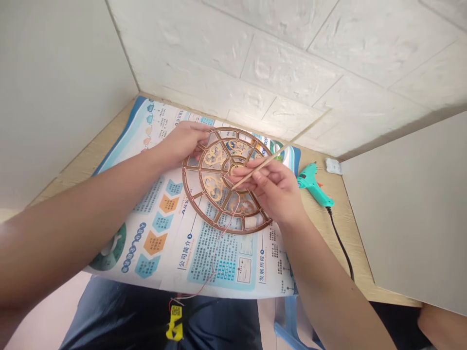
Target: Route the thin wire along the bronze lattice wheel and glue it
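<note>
A round brown openwork frame [192, 193] with spokes, rings and pale scroll ornaments is tilted up over the printed sheet. At its upper left rim, my left hand [187, 142] is closed on the edge, with some fingers hidden behind it. My right hand [273, 187] pinches a thin wooden stick [292, 140] in front of the frame's middle. The stick's lower tip is by the inner ring, and its other end points up to the right. From near that tip a thin pinkish wire [227, 227] runs down over the sheet toward my lap.
A printed poster sheet [160, 287] covers much of the wooden table. On the right lie a teal glue gun [314, 184] with a black cord [343, 243] and a small white block [333, 166]. A yellow tag [175, 323] hangs at the wire's end. Panels flank the table; a brick-pattern wall stands behind.
</note>
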Tool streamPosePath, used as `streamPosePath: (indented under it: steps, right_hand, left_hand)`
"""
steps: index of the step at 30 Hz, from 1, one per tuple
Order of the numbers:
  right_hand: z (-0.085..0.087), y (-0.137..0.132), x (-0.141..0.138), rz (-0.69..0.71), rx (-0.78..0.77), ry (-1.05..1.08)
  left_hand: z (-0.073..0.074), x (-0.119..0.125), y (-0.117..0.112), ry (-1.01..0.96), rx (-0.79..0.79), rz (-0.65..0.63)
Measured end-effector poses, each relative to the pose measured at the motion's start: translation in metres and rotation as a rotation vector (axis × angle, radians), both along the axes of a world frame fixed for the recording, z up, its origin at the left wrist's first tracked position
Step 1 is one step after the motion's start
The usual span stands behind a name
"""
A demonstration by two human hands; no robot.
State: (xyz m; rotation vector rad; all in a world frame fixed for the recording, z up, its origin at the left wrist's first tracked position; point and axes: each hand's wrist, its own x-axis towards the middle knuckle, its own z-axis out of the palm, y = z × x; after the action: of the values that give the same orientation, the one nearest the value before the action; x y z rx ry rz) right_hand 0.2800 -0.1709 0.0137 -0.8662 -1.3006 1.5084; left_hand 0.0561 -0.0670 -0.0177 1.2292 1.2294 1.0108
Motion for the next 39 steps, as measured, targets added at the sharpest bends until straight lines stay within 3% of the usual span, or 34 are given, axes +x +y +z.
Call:
streamPosePath:
  steps: [4, 7, 9, 12, 15, 18, 39]
  right_hand:
    - [0.000, 0.009, 0.001, -0.164, -0.149, 0.166]
    - [0.000, 0.014, 0.004, -0.199, -0.235, 0.218]
    - [-0.001, 0.016, 0.006, -0.211, -0.265, 0.238]
    - [-0.003, 0.017, 0.006, -0.200, -0.285, 0.280]
    - [-0.004, 0.016, 0.006, -0.176, -0.275, 0.322]
    - [-0.004, 0.016, 0.006, -0.141, -0.246, 0.351]
    - [-0.014, 0.019, 0.008, -0.193, -0.202, 0.328]
  left_hand:
    - [0.000, -0.001, -0.005, 0.202, 0.185, -0.068]
    - [0.010, -0.005, -0.011, 0.519, 0.462, -0.022]
    - [0.019, -0.005, -0.018, 0.630, 0.650, -0.023]
    - [0.034, 0.001, -0.032, 0.625, 0.875, -0.136]
    - [0.041, 0.014, -0.049, 0.524, 0.983, -0.337]
    - [0.043, 0.026, -0.060, 0.454, 1.033, -0.428]
    - [0.042, 0.032, -0.061, 0.342, 0.856, -0.374]
